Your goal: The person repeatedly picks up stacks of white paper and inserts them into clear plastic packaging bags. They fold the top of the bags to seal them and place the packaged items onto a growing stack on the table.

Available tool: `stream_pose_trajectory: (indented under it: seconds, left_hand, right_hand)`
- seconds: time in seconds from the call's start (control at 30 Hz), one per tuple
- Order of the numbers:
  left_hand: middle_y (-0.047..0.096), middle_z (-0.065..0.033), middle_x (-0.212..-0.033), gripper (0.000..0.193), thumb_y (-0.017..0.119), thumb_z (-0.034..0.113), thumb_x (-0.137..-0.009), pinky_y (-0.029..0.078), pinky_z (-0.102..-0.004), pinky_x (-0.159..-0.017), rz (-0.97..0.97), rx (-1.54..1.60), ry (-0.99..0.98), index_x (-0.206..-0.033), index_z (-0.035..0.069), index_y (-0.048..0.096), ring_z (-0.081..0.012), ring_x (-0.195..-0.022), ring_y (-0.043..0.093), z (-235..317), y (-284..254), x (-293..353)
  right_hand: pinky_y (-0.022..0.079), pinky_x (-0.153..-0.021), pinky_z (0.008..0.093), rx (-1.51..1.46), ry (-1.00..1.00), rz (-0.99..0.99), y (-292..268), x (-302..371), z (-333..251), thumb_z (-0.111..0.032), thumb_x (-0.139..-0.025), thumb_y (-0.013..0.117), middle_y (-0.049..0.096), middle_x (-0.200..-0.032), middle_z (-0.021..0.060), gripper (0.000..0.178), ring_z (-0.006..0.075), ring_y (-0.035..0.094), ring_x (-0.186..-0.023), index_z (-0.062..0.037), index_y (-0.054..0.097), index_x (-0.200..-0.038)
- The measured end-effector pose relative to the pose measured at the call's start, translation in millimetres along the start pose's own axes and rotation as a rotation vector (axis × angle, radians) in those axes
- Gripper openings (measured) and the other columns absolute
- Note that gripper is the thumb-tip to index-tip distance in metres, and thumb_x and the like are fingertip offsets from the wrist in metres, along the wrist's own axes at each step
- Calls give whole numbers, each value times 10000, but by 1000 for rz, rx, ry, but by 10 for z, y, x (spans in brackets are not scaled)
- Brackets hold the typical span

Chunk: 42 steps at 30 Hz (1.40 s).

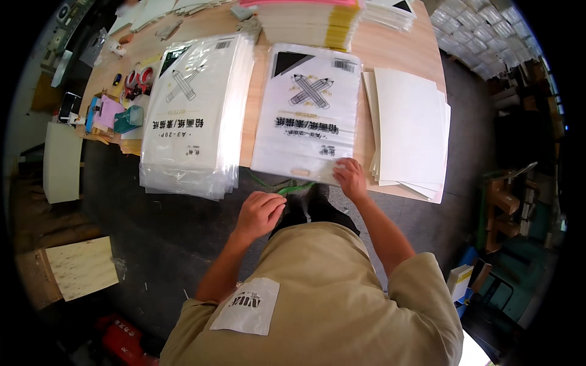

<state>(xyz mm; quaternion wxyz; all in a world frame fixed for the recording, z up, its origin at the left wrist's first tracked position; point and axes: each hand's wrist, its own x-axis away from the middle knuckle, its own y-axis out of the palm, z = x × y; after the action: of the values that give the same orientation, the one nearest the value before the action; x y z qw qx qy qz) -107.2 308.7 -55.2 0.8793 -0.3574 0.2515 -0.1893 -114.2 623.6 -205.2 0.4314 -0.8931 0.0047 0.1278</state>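
A pile of clear printed plastic bags (305, 146) with a crossed-pencils picture and a dark corner lies in front of me at the table's near edge. My right hand (351, 178) is at its near right corner, fingers closed over the edge of the top bag. Apart from the bags, my left hand (261, 215) hangs in the air before my body, its fingers curled together with nothing visible in them. To the left is a thick stack of filled paper packs (198, 116) in similar bags, overhanging the edge. White paper sheets (409, 122) lie loosely stacked on the right.
Behind the bags stands a tall paper stack (302, 24) with a pink top. Tape rolls (145, 75) and a small box of tools (101, 116) crowd the table's left side. Wrapped bundles (482, 30) are piled beyond the right edge. A green strap (293, 188) shows below the table.
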Motion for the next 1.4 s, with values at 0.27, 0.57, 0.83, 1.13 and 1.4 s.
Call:
stream_pose_trajectory:
  seconds: [0.27, 0.57, 0.83, 1.13, 1.4]
  left_hand:
    - [660, -94, -1098, 360, 745, 160, -802, 472, -392, -924, -23, -256, -114, -1142, 84, 657, -291, -1034, 619, 15, 523, -497]
    - [691, -57, -973, 228, 682, 40, -821, 527, -372, -824, -44, -310, 10, -1045, 80, 695, -261, -933, 666, -481, 629, -1196]
    - [723, -119, -928, 185, 651, 34, -870, 561, -350, -724, -184, -11, 34, -1047, 51, 700, -265, -805, 705, -520, 370, -1488]
    - [647, -107, -699, 307, 822, 292, -734, 485, -380, -611, -367, 267, -361, -745, 37, 651, -266, -634, 622, -723, 358, -1707]
    - [598, -66, -628, 273, 815, 114, -670, 458, -335, -567, -477, 251, 8, -754, 8, 577, -179, -570, 546, -586, 519, -1560]
  right_hand:
    - [504, -763, 384, -72, -79, 178, -371, -519, -201, -114, -804, 719, 692, -952, 21, 77, 271, 604, -949, -80, 682, -863]
    - [514, -714, 380, -414, 16, 38, -770, -952, -192, -102, -850, 700, 680, -838, 132, 105, 302, 638, -819, -1, 675, -862]
    - [519, -741, 316, -592, 314, 87, -807, -1092, -199, -158, -870, 712, 714, -850, 105, 181, 196, 669, -812, 19, 691, -904]
    - [406, -696, 250, -601, 555, 1102, -335, -534, -1086, -125, -963, 614, 530, -875, 6, 97, 98, 471, -759, -37, 577, -948]
    - [465, -657, 264, -1228, 878, 585, 92, -770, -1733, -266, -875, 734, 681, -842, 39, 287, 112, 603, -721, -7, 694, -990]
